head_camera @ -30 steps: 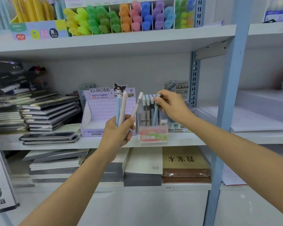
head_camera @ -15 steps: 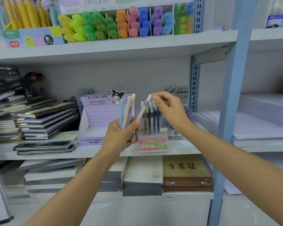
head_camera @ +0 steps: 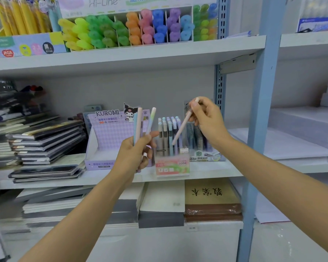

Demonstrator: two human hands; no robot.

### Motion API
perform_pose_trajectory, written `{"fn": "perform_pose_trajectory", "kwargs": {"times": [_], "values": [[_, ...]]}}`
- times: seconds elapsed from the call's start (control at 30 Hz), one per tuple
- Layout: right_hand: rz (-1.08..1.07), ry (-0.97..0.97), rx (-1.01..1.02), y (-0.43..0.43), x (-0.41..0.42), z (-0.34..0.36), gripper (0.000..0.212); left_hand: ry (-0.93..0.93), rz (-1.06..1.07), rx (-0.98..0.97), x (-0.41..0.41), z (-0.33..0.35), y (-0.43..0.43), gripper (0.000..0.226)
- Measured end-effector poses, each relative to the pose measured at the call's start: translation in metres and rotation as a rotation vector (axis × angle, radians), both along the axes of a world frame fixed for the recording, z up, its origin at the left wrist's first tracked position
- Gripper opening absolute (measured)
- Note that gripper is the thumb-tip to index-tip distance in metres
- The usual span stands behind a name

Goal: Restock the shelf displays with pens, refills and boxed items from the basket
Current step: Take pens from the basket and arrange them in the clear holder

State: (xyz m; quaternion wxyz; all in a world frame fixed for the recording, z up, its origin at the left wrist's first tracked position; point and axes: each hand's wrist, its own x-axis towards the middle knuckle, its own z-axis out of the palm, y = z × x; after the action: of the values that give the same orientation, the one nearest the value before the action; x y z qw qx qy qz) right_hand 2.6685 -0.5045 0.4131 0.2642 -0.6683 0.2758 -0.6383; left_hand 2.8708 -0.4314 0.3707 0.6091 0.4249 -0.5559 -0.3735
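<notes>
My left hand (head_camera: 134, 154) grips a small bunch of pastel pens (head_camera: 139, 123) upright, in front of the purple KUROMI display box (head_camera: 110, 137). My right hand (head_camera: 206, 120) pinches one pale pink pen (head_camera: 182, 127) near its top, tilted with its tip pointing down-left above the clear pen holder (head_camera: 171, 165). That holder stands on the middle shelf and has several upright pens (head_camera: 169, 133) in it. No basket is in view.
Stacked notebooks (head_camera: 45, 140) fill the left of the middle shelf (head_camera: 45, 181). A second pen display (head_camera: 203, 144) stands behind the holder. Highlighters (head_camera: 133, 29) line the shelf above. A blue upright post (head_camera: 261, 110) stands right of my right hand. Books lie on the shelf below.
My right hand put a blue pen into the holder, took the pale pink pen from my left hand's bunch, and has drawn it up and to the right.
</notes>
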Motion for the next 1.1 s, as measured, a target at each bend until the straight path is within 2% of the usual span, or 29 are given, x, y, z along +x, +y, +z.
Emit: {"fn": "perform_pose_trajectory", "kwargs": {"times": [0.13,0.43,0.5,0.6,0.77,0.83,0.9,0.97,1.03,1.1], "values": [[-0.073,0.21,-0.056,-0.004,0.001,-0.012,0.014,0.025,-0.055,-0.025,-0.007,-0.001,0.002,0.022],[-0.041,0.488,-0.098,-0.001,0.009,-0.011,0.012,-0.074,-0.027,-0.013,-0.009,-0.002,0.006,0.027],[-0.064,0.474,-0.101,-0.002,0.013,-0.014,0.009,-0.065,-0.028,-0.005,-0.008,-0.003,0.006,0.027],[-0.133,0.383,-0.131,-0.002,0.017,-0.021,0.016,-0.055,-0.042,0.0,-0.008,-0.005,0.007,0.027],[-0.252,0.465,-0.16,-0.007,0.016,-0.03,0.016,-0.066,-0.064,0.0,-0.01,-0.006,0.011,0.026],[-0.245,0.415,-0.128,-0.003,0.016,-0.026,0.019,-0.071,-0.07,0.002,-0.011,-0.004,0.013,0.026],[-0.17,0.302,-0.093,0.004,0.015,-0.017,0.024,-0.088,-0.071,0.003,-0.011,-0.002,0.015,0.025],[0.057,0.188,-0.012,0.013,0.014,-0.006,0.029,-0.133,-0.064,0.01,-0.013,0.0,0.017,0.021],[0.252,0.187,0.053,0.018,0.014,0.0,0.029,-0.171,-0.067,0.006,-0.016,0.002,0.019,0.017],[0.318,0.243,0.055,0.022,0.014,0.002,0.021,-0.175,-0.071,-0.013,-0.019,0.005,0.02,0.016]]}}
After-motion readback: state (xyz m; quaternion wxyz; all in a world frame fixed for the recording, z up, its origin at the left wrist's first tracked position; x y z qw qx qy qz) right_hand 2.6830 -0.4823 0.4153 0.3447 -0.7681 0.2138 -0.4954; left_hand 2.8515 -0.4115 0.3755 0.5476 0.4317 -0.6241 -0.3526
